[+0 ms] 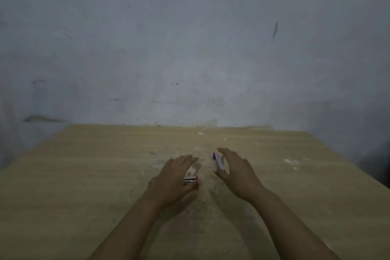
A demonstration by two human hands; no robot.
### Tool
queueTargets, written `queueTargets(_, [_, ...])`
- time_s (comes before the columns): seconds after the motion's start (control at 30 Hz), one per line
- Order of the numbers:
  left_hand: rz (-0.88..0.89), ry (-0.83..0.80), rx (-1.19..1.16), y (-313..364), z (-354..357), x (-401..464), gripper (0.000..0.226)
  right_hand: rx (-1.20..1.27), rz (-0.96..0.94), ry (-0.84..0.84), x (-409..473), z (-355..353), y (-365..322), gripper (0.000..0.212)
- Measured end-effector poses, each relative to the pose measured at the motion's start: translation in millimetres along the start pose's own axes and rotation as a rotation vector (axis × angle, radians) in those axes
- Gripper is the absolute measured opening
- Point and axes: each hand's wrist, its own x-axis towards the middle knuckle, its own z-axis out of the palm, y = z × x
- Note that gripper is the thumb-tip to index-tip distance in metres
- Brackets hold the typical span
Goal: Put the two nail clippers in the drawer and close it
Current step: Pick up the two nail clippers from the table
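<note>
Two nail clippers lie near the middle of the wooden table top (84,175). One is orange with black and white stripes (191,180), partly covered by my left hand (175,177), whose fingers curve around it. The other is white with a purple tip (218,161), beside the thumb and fingers of my right hand (236,173), which cups it from the right. Whether either hand is gripping its clipper is unclear in the blur. No drawer is in view.
A grey scuffed wall (190,48) rises directly behind the table's far edge. White flecks and stains (292,162) dot the table surface. The table's left and right edges slope toward me.
</note>
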Motion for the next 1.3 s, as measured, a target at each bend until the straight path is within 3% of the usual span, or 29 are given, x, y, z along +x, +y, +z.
queueTargets(0.17, [-0.184, -0.098, -0.007, -33, 22, -2, 0.081, 0.009, 0.055, -0.072, 10, 22, 21, 0.061])
queueTargets(0.3, [-0.165, -0.096, 0.011, -40, 33, 10, 0.082, 0.035, 0.090, -0.057, 31, 36, 32, 0.065])
queueTargets(0.53, [-0.040, -0.081, 0.043, -43, 37, 32, 0.053, -0.018, 0.257, 0.043, 80, 50, 50, 0.079])
queueTargets(0.67, [-0.029, -0.002, -0.023, -35, 33, 37, 0.031, -0.160, 0.339, 0.012, 94, 61, 52, 0.070])
queueTargets(0.83, [-0.063, 0.048, -0.079, -23, 26, 34, 0.035, -0.262, 0.335, 0.042, 91, 69, 43, 0.041])
queueTargets(1.0, [-0.049, 0.089, -0.095, -9, 22, 21, 0.033, -0.004, 0.163, 0.033, 72, 64, 42, 0.032])
queueTargets(1.13, [-0.044, 0.129, -0.130, 11, 21, 14, 0.030, 0.086, -0.025, 0.017, 40, 40, 48, 0.038])
queueTargets(1.3, [0.057, 0.092, -0.196, 57, 28, 10, 0.038, 0.079, 0.010, 0.107, -14, -13, 74, 0.048])
